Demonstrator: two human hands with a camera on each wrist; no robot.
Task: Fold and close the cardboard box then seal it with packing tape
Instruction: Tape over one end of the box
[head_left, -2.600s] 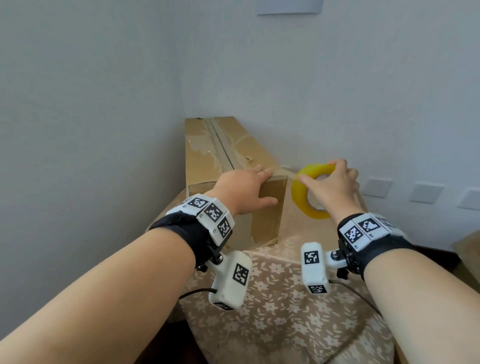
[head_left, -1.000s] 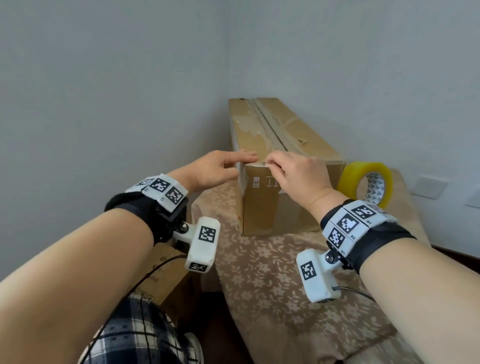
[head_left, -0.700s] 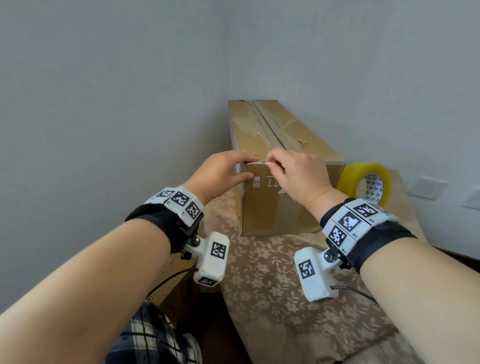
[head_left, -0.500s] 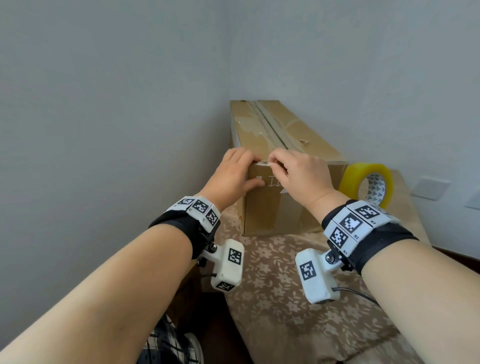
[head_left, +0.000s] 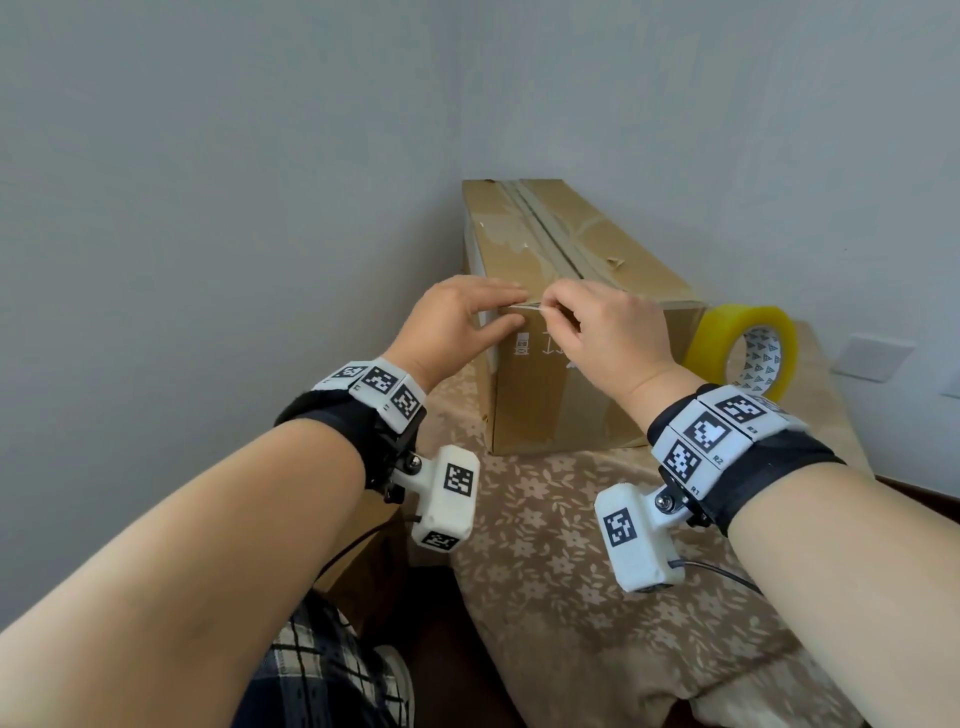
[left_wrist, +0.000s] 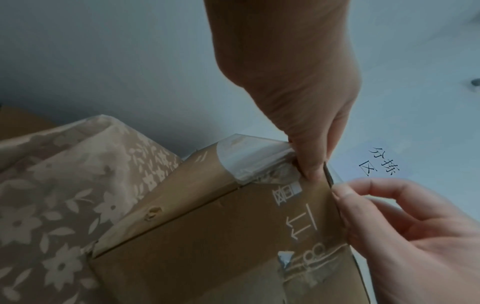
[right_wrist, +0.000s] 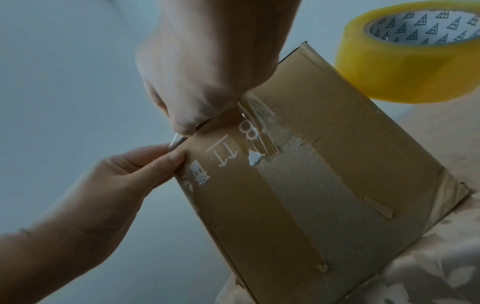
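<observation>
A long cardboard box (head_left: 587, 260) lies on the cloth-covered table with its near end flap (right_wrist: 324, 185) closed. My left hand (head_left: 457, 322) pinches the top near edge at the left corner, fingers on top and thumb (left_wrist: 311, 168) on the front face. My right hand (head_left: 608, 327) pinches a thin clear tape strip (head_left: 527, 306) just right of the left fingertips, along that same edge. Old clear tape (left_wrist: 249, 162) wraps the corner. The yellow tape roll (head_left: 717, 338) stands on edge to the right of the box, apart from both hands.
Grey walls close in behind and to the left of the box. The floral tablecloth (head_left: 571, 571) covers the table in front of the box. A brown carton (head_left: 363, 551) sits low at the table's left, above my plaid-clad leg (head_left: 322, 670). White wall sockets (head_left: 872, 356) are at the right.
The tape roll left my right hand and now stands beside the box. My left hand moved in over the box's corner, and both hands now meet at the top near edge.
</observation>
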